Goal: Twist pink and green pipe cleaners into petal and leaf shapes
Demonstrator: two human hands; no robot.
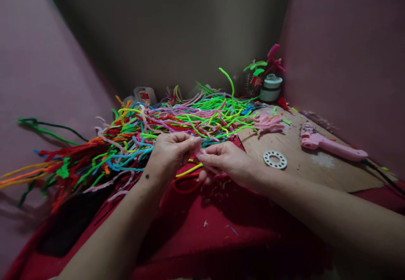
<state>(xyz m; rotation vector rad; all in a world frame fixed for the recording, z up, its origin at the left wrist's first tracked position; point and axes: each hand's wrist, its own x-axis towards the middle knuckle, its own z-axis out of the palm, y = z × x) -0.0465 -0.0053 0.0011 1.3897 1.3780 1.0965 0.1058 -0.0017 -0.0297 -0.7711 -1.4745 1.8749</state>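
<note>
A small piece of pale pink pipe cleaner (199,151) is pinched between my two hands above the red cloth. My left hand (174,151) closes its thumb and fingers on the piece's left side. My right hand (223,160) grips its right side, and pink strands hang below those fingers. Just beneath the hands lie a yellow pipe cleaner (189,170) and a red loop (186,186), which look like they rest on the cloth. The fingers hide part of the pink piece.
A large heap of coloured pipe cleaners (177,119) spreads behind and left. On the board (303,174) at right are a pink bundle (268,123), a white ring with holes (275,160) and a pink corded tool (335,146). A lidded jar (271,88) stands behind.
</note>
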